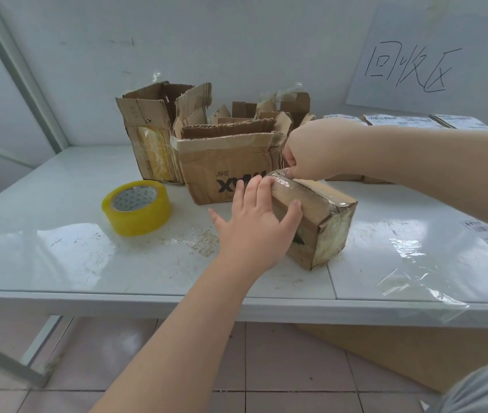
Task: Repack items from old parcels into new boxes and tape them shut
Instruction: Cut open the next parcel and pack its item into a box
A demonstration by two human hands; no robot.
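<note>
Several steps left, to judge from where the fingers (pixel 290 170) are: pinching the tape (pixel 281 183) on the far top edge of the parcel (pixel 320 222), so probably only peeling it open, though possibly pressing a last strip down; hard to tell which. Wrapped all round in glossy tape, lying on the table (pixel 58 234) toward its front edge, contents hidden. Just behind, a low box (pixel 225 165) and a tall box (pixel 150 129), both torn open, likely emptied already. Well to the left, a roll (pixel 137 207) lying flat, untouched. To the right, loose clear strips (pixel 409 248) stuck to the tabletop. No fresh box to be picked out with certainty and no unpacked item in sight, so repacking and sealing seemingly yet to come.

Right hand (pixel 311 153): thumb and forefinger closed on the tape, other fingers curled in, knuckles up, wrist bent down, forearm entering from the right above the table. Left hand (pixel 254 222): fingers straight and spread, pressed flat over the parcel's near end, thumb laid along its side, little finger splayed off to the left, steadying without gripping; forearm reaching in from below across the table's front edge.
</note>
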